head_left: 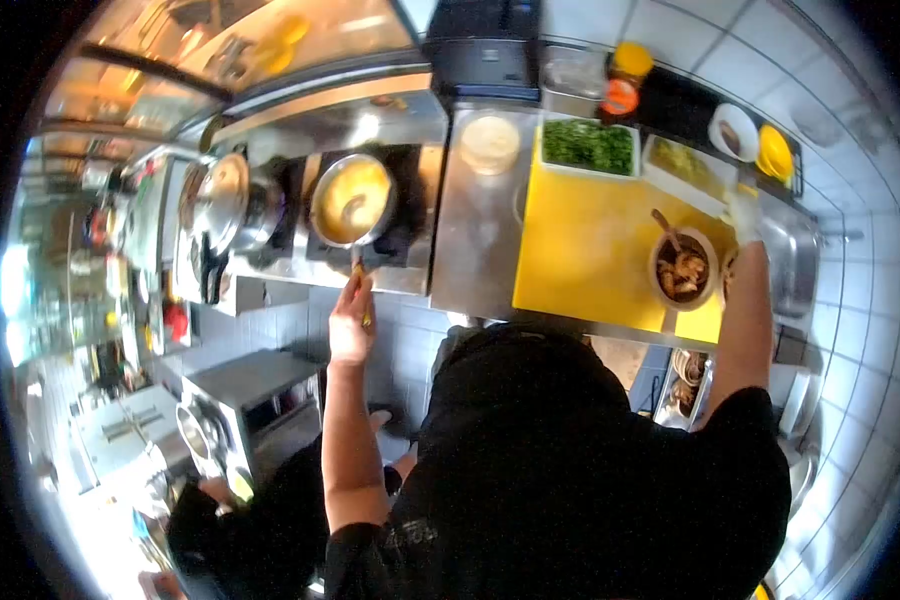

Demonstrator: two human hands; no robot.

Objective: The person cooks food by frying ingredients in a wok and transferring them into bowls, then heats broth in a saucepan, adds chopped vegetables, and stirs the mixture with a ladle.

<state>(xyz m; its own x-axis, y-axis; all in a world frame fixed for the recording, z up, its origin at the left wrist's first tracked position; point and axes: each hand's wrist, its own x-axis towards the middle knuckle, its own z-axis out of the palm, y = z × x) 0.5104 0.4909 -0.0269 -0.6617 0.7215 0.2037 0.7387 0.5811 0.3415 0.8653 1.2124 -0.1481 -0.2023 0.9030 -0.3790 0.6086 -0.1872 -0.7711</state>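
Observation:
My left hand [350,325] is closed around the handle of a frying pan [319,222] on the stove. Yellow food that looks like egg fills the pan, with a darker patch in its middle. My right hand [743,215] is at the far right, beside a white tray [712,203] of yellow-green food. It looks pale and blurred, perhaps gloved, and its fingers cannot be made out. Near it on the yellow board [580,255] stands a bowl [712,280] of brown pieces with a spoon [662,220] in it. Another bowl is partly hidden behind my right forearm.
A large lidded pot [228,200] stands left of the pan. Chopped greens [590,147] fill a white tray at the board's back. A round pale thing [489,145] lies on the steel counter. A sink [795,255] is far right. Another person [260,520] works behind, lower left.

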